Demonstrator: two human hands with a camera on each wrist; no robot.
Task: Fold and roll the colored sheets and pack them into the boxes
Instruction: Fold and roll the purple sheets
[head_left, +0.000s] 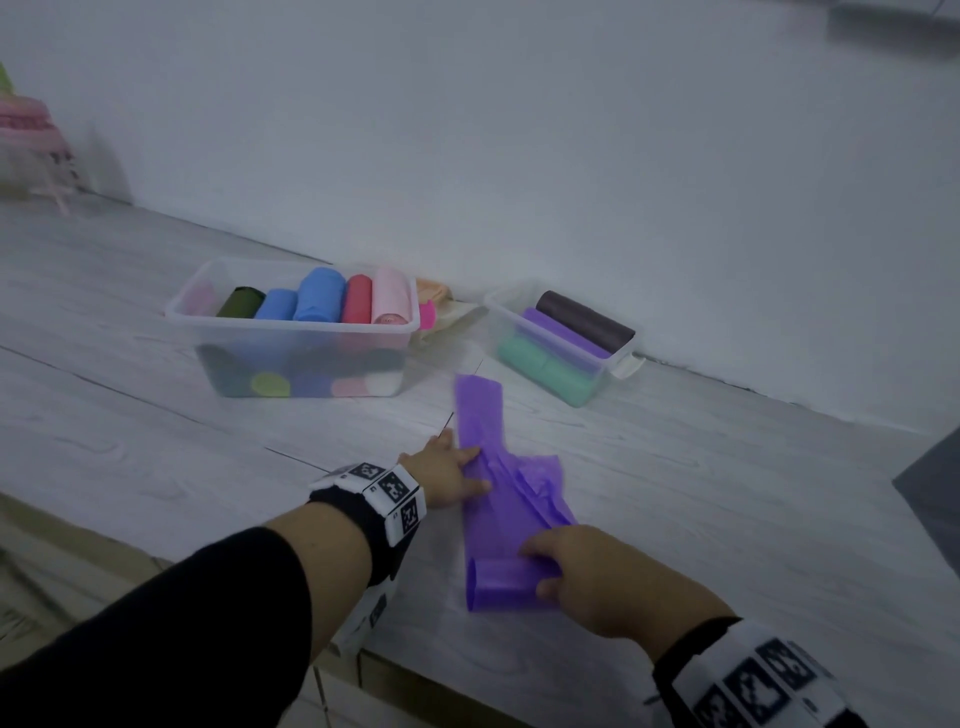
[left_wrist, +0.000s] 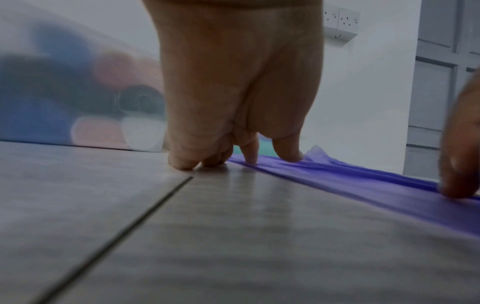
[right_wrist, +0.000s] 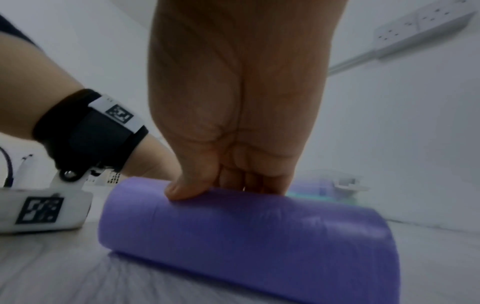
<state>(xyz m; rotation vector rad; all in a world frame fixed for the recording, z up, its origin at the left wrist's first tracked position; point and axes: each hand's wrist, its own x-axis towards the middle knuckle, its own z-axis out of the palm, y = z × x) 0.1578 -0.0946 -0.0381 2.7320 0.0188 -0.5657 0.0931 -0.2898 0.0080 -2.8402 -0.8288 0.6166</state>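
Right hand (head_left: 597, 577) fingers curled over the rolled end of the thin purple plastic sheet (head_left: 498, 499) at 6 o'clock – left hand (head_left: 447, 470) fingers straight, spread slightly, pressing it flat at 9.

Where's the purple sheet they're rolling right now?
In the head view the purple sheet lies on the table's near centre, in front of the two boxes; the left hand presses its middle and the right hand grips its rolled near end.

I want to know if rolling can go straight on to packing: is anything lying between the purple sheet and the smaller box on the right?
Nothing visible does. The floor between the purple sheet and the smaller box is bare, and the box is open-topped, with rolls already inside.
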